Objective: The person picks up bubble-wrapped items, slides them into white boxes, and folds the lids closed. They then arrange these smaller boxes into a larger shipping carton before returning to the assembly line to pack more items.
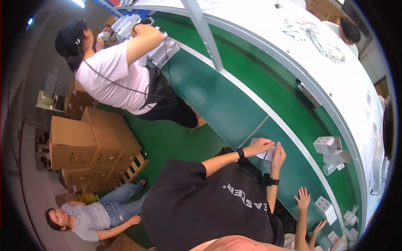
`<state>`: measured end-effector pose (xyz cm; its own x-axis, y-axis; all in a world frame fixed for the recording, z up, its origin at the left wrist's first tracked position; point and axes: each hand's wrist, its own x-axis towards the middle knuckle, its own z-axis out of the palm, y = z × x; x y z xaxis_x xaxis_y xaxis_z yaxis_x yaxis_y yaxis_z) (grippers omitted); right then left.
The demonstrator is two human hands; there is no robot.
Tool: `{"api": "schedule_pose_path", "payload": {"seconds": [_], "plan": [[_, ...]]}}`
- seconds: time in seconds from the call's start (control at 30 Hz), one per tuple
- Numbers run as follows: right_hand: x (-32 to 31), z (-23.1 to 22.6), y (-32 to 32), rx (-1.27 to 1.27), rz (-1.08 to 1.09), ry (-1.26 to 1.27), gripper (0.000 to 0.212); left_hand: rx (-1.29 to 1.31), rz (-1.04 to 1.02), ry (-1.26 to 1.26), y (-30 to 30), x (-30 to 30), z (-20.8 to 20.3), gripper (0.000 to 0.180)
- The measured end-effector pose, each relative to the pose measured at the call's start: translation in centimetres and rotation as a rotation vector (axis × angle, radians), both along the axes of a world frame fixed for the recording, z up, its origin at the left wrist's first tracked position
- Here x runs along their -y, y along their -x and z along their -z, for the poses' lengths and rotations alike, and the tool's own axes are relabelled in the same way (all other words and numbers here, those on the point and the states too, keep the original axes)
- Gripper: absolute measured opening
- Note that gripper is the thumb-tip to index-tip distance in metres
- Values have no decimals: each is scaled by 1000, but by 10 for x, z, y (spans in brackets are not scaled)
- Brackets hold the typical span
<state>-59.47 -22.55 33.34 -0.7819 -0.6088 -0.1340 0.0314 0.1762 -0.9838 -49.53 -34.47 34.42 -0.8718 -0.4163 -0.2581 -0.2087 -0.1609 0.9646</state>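
Over the long dark green tabletop [217,104], the bare left hand [259,146] and bare right hand [278,154] are close together, fingers curled and drawn in; whether either pinches anything, I cannot tell. A small, flat white piece [263,155], partly hidden by the hands, is between and below them over the tabletop. Toward the tabletop's right end are a co-worker's spread hand [302,198] and a small white box with dark marks [324,204]. Stacked brown cardboard cartons [75,138] stand well left of the tabletop.
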Motion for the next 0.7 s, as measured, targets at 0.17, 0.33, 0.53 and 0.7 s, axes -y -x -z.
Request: {"api": "schedule_pose_path", "payload": {"seconds": [0.17,0.33,0.53,0.7], "plan": [[-31,10,22,152,-90,-23,26,-183,98,507,-20,-3,-51,23],[-52,-67,5,-490,-79,-143,39,10,507,1095,-56,-3,-52,81],[-72,-60,11,-667,-414,-359,88,257,265,1162,-54,-11,-57,88],[-61,-80,-11,-600,-170,-681,84,228,126,1178,-44,-15,-53,86]]}}
